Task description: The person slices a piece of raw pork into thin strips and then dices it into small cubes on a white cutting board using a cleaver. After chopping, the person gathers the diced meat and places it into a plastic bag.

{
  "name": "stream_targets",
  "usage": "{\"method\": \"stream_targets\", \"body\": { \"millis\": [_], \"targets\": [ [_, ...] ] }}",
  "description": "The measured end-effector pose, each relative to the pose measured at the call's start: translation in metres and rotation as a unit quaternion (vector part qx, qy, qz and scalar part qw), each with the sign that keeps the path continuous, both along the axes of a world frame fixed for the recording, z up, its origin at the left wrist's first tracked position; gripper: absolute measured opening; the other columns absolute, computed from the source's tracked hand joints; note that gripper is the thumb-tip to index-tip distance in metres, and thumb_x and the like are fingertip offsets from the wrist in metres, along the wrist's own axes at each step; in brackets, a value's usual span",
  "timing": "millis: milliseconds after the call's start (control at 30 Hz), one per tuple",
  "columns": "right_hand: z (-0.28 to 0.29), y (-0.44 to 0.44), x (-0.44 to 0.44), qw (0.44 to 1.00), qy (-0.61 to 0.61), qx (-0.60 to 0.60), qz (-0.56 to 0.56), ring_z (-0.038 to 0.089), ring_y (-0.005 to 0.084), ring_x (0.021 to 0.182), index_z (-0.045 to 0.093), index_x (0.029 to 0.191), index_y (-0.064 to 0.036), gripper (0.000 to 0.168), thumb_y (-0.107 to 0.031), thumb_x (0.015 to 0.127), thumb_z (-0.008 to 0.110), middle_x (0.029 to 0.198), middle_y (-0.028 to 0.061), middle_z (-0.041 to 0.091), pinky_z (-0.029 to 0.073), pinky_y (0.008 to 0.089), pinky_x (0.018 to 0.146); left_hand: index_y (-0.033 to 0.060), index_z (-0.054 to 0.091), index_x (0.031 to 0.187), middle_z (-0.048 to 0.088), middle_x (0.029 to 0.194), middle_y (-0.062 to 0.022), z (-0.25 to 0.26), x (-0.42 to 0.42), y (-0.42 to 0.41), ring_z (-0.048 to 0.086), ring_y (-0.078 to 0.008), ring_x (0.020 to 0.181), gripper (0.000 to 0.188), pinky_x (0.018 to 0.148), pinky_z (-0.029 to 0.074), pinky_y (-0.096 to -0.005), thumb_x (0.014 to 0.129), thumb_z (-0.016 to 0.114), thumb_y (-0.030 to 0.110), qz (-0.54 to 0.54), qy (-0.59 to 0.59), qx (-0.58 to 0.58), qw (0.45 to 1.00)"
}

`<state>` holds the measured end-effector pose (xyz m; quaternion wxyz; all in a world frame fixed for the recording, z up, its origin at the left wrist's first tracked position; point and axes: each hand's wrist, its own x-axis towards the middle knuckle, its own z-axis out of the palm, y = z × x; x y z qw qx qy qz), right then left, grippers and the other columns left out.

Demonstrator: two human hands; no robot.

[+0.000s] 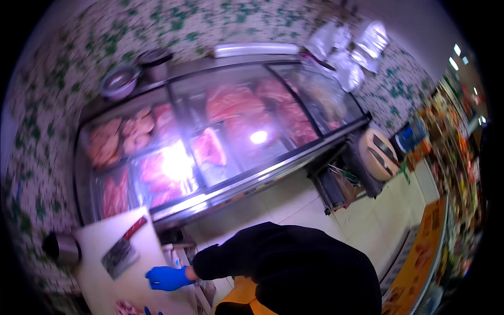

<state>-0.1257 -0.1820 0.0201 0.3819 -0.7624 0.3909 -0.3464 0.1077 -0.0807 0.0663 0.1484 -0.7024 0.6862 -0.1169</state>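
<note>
My right hand (169,278), in a blue glove with a black sleeve behind it, is over the right edge of a white cutting board (90,244). Its fingers look curled, and nothing shows in them. A cleaver with a red handle (122,250) lies flat on the board, up and left of this hand and apart from it. Blue-gloved fingertips of my left hand (148,311) show at the bottom edge, beside small pieces of raw meat (126,308); the rest of that hand is out of view.
Beyond the board is a glass-topped display case (252,177) with trays of raw meat. A metal container (65,248) stands left of the board. Knives (380,159) lie on a round chopping block (368,143) to the right. Plastic bags (338,51) hang on the wall.
</note>
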Motion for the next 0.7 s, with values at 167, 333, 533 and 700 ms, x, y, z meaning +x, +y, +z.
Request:
{"method": "stream_targets", "body": {
  "millis": [167,333,533,700],
  "targets": [
    [0.002,0.102,-0.302,0.972,-0.125,0.144,-0.139,0.060,0.0295,0.065,0.064,0.072,-0.006,0.026,-0.027,0.086,0.058,0.070,0.0144,0.062,0.046,0.0404,0.062,0.0063,0.064,0.103,0.064,0.090,-0.0101,-0.055,-0.179,0.015,0.058,-0.0290,0.089,0.026,0.085,0.042,-0.0451,0.096,0.051,0.029,-0.061,0.144,-0.015,0.988],
    [0.023,0.210,-0.499,0.912,-0.081,0.201,-0.347,0.061,0.0228,0.080,0.062,0.096,-0.006,0.026,-0.029,0.087,0.056,0.090,0.0123,0.065,0.048,0.0367,0.073,0.0044,0.062,0.107,0.064,0.097,-0.0141,-0.049,-0.426,0.016,0.060,-0.0315,0.087,0.028,0.080,0.047,-0.0402,0.096,0.048,0.026,-0.220,0.410,-0.030,0.885],
    [0.016,0.222,-0.651,0.885,-0.015,0.080,-0.458,0.062,0.0253,0.079,0.066,0.095,-0.006,0.031,-0.032,0.091,0.051,0.086,0.0137,0.065,0.049,0.0375,0.073,0.0013,0.066,0.100,0.067,0.088,-0.0109,-0.010,-0.673,-0.038,0.061,-0.0180,0.073,0.022,0.066,0.049,-0.0324,0.084,0.065,0.016,-0.318,0.540,0.061,0.777],
    [0.045,0.251,-0.824,0.789,-0.059,-0.005,-0.612,0.062,0.0220,0.063,0.068,0.083,-0.005,0.023,-0.025,0.088,0.058,0.069,0.0133,0.063,0.050,0.0362,0.062,0.0008,0.068,0.090,0.067,0.078,-0.0146,0.005,-0.912,-0.056,0.064,-0.0247,0.072,0.020,0.064,0.047,-0.0359,0.088,0.063,0.020,-0.429,0.548,0.196,0.692]
  ]
}}
